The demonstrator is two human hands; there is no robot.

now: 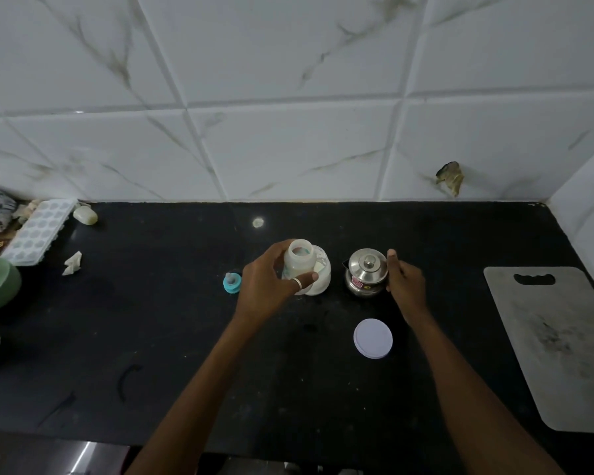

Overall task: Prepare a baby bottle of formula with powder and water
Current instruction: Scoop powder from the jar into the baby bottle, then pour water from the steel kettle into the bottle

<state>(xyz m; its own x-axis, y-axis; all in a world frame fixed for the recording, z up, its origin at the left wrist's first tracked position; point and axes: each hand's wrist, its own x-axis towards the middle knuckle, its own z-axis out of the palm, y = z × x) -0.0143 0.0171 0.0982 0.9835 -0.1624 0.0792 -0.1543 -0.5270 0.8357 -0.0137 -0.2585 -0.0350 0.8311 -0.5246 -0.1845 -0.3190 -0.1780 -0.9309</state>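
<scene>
Bottle in left hand, right hand on steel pot

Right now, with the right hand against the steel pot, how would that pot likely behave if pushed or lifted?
The steel pot looks rigid and polished, so it may slip in the right hand. Its rounded belly suggests it could rock if nudged sideways. The knobbed lid seems only to rest on top and might slide off if tilted.
</scene>
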